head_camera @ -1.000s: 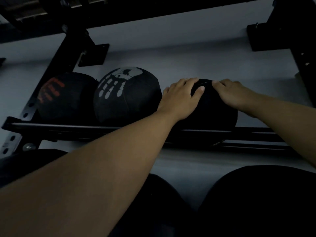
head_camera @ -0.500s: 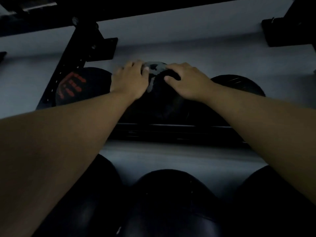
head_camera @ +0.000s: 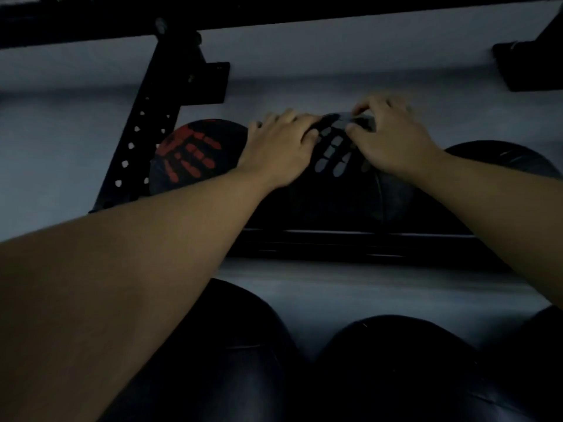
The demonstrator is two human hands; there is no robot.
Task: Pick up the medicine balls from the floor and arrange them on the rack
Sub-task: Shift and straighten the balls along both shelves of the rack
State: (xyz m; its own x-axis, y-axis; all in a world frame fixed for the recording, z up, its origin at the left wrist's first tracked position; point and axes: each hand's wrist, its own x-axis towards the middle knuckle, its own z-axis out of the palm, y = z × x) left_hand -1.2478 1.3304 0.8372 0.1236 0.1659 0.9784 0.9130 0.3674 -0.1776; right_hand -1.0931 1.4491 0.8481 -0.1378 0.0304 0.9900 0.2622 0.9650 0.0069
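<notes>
Three black medicine balls sit in a row on the rack's rail [head_camera: 350, 239]. The middle one carries a grey handprint [head_camera: 335, 150]. My left hand [head_camera: 280, 147] rests on its upper left and my right hand [head_camera: 390, 141] on its upper right, fingers curled over the top. To its left sits a ball with a red handprint [head_camera: 195, 150]. A plain black ball [head_camera: 505, 159] lies to the right, partly hidden by my right forearm.
A black perforated upright [head_camera: 143, 138] with a bracket stands left of the balls, and a black crossbar [head_camera: 274, 10] runs overhead. More dark medicine balls [head_camera: 393, 367] lie on a lower level close to me. A pale wall is behind the rack.
Both hands left the right-hand plain ball and settled on the grey-handprint ball. That ball has turned under my hands, so more of the print faces me.
</notes>
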